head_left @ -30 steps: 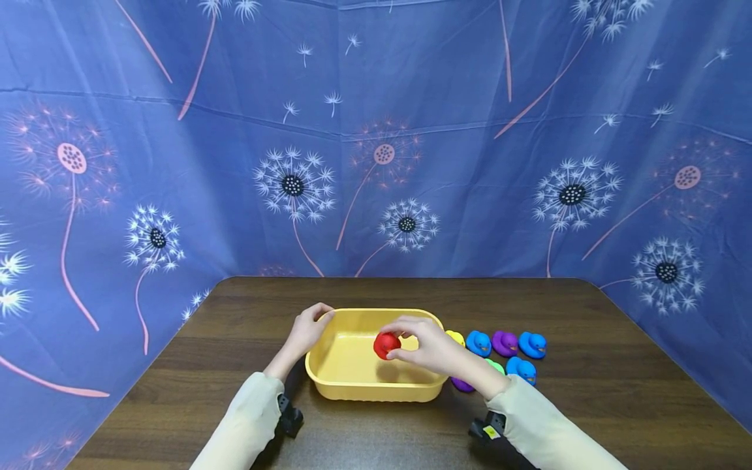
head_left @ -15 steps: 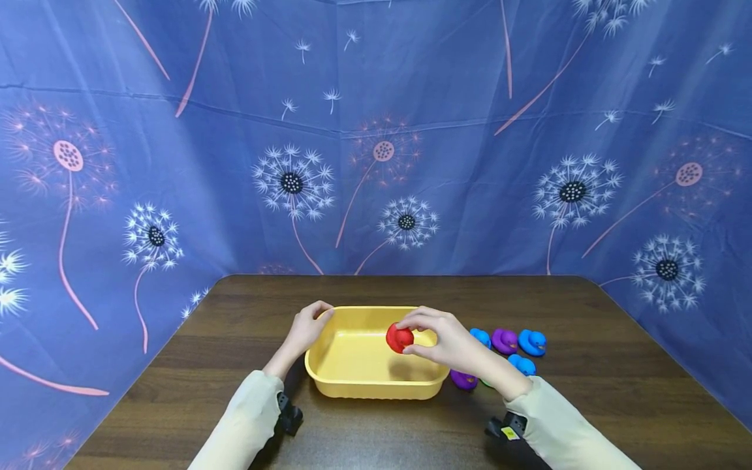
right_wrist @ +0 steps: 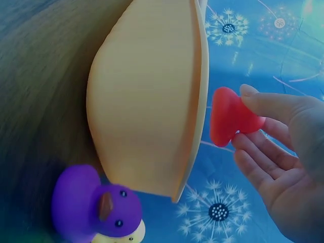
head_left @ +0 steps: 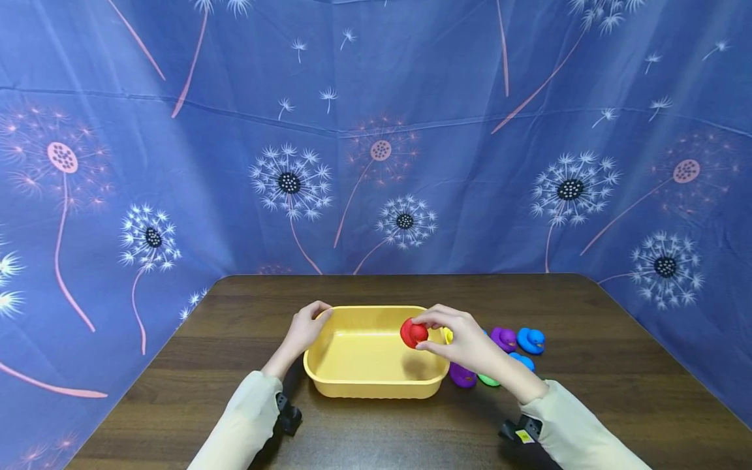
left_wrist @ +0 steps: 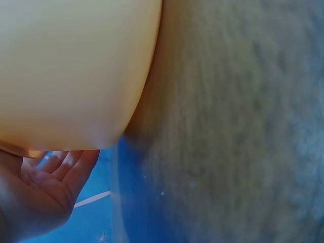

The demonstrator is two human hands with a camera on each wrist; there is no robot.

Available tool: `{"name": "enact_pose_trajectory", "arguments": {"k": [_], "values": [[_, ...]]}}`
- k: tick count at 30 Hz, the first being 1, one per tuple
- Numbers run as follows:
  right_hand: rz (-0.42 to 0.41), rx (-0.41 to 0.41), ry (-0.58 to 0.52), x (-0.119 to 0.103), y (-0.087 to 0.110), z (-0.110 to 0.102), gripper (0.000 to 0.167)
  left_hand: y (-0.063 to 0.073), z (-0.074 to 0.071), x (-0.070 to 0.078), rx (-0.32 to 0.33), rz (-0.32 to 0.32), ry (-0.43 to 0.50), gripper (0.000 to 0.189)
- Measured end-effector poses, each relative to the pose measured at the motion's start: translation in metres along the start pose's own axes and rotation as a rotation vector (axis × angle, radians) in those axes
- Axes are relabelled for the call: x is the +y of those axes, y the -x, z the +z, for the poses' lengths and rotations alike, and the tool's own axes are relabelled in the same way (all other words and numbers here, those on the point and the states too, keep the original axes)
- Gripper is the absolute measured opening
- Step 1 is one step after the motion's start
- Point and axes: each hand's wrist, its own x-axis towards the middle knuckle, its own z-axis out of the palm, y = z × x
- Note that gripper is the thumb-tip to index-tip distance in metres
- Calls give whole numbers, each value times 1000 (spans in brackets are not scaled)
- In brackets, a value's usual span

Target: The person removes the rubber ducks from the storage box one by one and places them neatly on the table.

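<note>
A red rubber duck [head_left: 414,333] is pinched between the thumb and fingers of my right hand [head_left: 464,336]. It is held over the right part of a yellow plastic basin [head_left: 378,390], above the rim, as the right wrist view also shows with the red duck [right_wrist: 225,119] beside the basin's edge. My left hand [head_left: 302,329] holds the basin's rim at the far left corner. In the left wrist view its fingers [left_wrist: 76,169] lie against the outside of the basin wall [left_wrist: 76,76]; the thumb is mostly hidden there.
Right of the basin sit more rubber ducks: a near purple duck [head_left: 462,376], a green duck [head_left: 489,380], a far purple duck [head_left: 503,339], a blue duck [head_left: 531,341] and a yellow duck [head_left: 448,335]. My right arm partly covers some. A patterned blue cloth [head_left: 376,163] hangs behind the table.
My right hand has moved right with the red duck, from over the basin's middle to near its right side. The left hand keeps its place on the rim.
</note>
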Motion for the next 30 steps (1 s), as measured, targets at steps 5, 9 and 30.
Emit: {"name": "enact_pose_trajectory", "arguments": {"k": [5, 9, 30], "values": [[20, 10, 4, 5, 5, -6, 39, 1, 0, 2, 0, -4, -5, 17], [33, 17, 12, 8, 9, -12, 37, 1, 0, 2, -1, -9, -2, 18], [76, 53, 89, 26, 36, -31, 40, 1, -1, 2, -18, -21, 1, 19]]}}
